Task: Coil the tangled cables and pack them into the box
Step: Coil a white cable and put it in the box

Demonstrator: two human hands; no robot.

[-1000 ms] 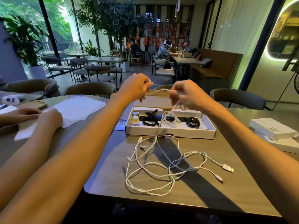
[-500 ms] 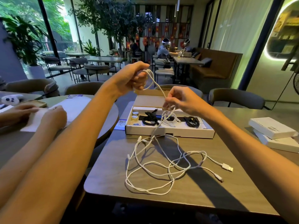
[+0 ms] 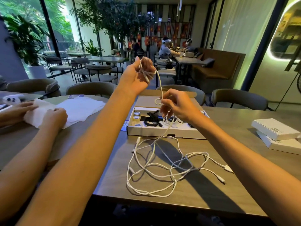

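Cafe interior, grey table in front of the wearer, open cardboard box at its far side. Left hand is raised above the box, palm toward the camera, gripping a small bundle of loops of white cable; it's blurred there, so the loop count is unreadable. Right hand sits lower, over the box, fingers pinching the same cable at a small kink-loop. Below the pinch the cable drops past the box front into the tangle spread on the table toward its near edge. The tangle looks like more than one white lead, with loose ends such as the USB plug at the right; can't tell which strand feeds the bundle. Inside the box sit a black coil and a white coil. Handling, as a judgement: light, thin and limp, with no stiffness to hold a shape, so the loops will spring open unless pinched across the whole bundle. The jacket is probably smooth enough to slide through a loose pinch, which suits feeding. Best hold is on the cord itself, just clear of the tangle, not on the plugs, since strain at the plug necks is the weak point. Pulling hard would likely tighten the crossings, so slack should be lifted out.
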